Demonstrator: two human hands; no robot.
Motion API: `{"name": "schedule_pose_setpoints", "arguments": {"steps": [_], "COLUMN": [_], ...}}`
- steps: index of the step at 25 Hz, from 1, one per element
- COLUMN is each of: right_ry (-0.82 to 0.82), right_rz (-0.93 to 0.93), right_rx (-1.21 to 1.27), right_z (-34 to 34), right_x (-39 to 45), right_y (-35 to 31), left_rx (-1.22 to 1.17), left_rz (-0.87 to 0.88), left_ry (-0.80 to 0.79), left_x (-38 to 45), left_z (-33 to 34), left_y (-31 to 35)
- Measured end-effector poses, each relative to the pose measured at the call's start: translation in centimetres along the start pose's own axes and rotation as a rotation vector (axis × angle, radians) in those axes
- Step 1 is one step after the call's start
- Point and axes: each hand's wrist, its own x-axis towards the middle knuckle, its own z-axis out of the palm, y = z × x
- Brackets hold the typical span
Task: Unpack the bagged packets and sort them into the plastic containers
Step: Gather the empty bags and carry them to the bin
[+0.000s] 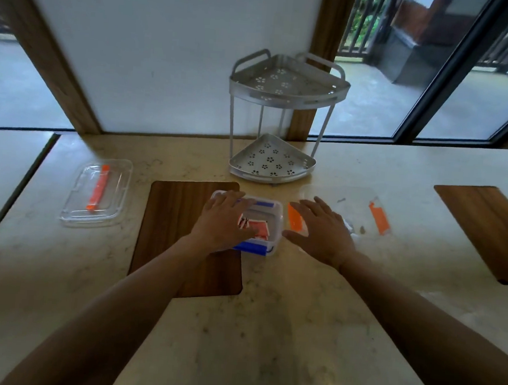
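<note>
- I see both bare forearms reaching forward over the pale marbled counter [267, 328].
- My left hand [223, 220] lies flat, fingers spread, on the left part of a small clear tub [270, 223] with blue clips; it presses rather than grips, with nothing clenched in it.
- The tub sits on the right edge of a dark wooden mat [179, 217], partly overhanging onto the counter.
- Inside the tub I make out red packets [259, 228] through the clear plastic; whether a lid is on it I cannot tell.
- My right hand [322, 230] is open wide, palm down, just right of the tub, holding nothing; whether it touches the counter I cannot tell.
- An orange packet [293, 216] lies between the tub and the right hand, partly under the fingers.
- Right of that hand, a clear bag [354, 205] lies flat on the counter with another orange sachet [379, 217] at its right end.
- Well to the left, a clear shallow tray [77, 213] holds one long orange stick [98, 188].
- A second wooden mat [491, 227] lies at the far right.
- Behind the tub stands a two-tier metal corner rack [282, 119] against the wall.
</note>
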Motion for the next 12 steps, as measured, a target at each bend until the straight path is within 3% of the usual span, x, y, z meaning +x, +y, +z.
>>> {"name": "schedule_pose_setpoints", "arguments": {"steps": [12], "right_ry": [0.164], "right_rz": [-0.024], "right_rx": [0.004], "right_z": [-4.3], "right_x": [-15.8], "right_y": [9.3], "left_rx": [-0.049], "left_rz": [0.037], "left_ry": [0.151], "left_x": [-9.1], "left_z": [-0.1], "left_y": [15.3]}}
